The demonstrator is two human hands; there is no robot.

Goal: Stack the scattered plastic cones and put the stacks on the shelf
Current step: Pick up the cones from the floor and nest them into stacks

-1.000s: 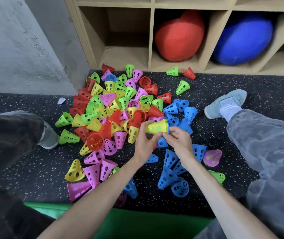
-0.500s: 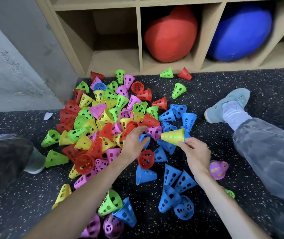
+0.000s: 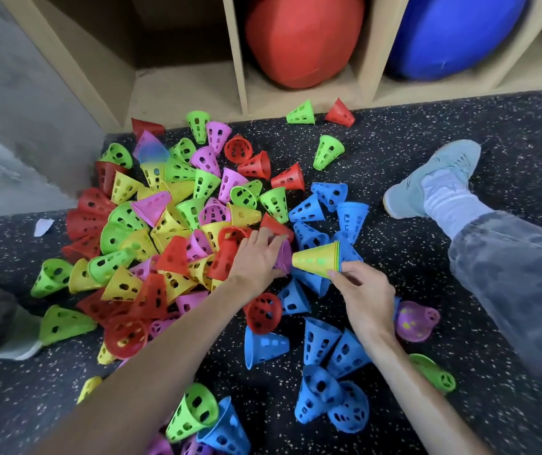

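Now right hand fingers pinch cone stack rim; left hand fingers grip pink cone.

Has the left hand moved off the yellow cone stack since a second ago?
Yes. The left hand has left the yellow stack, held by the right hand, and reached into the pile, gripping a pink cone.

Cones lie on floor before shelf
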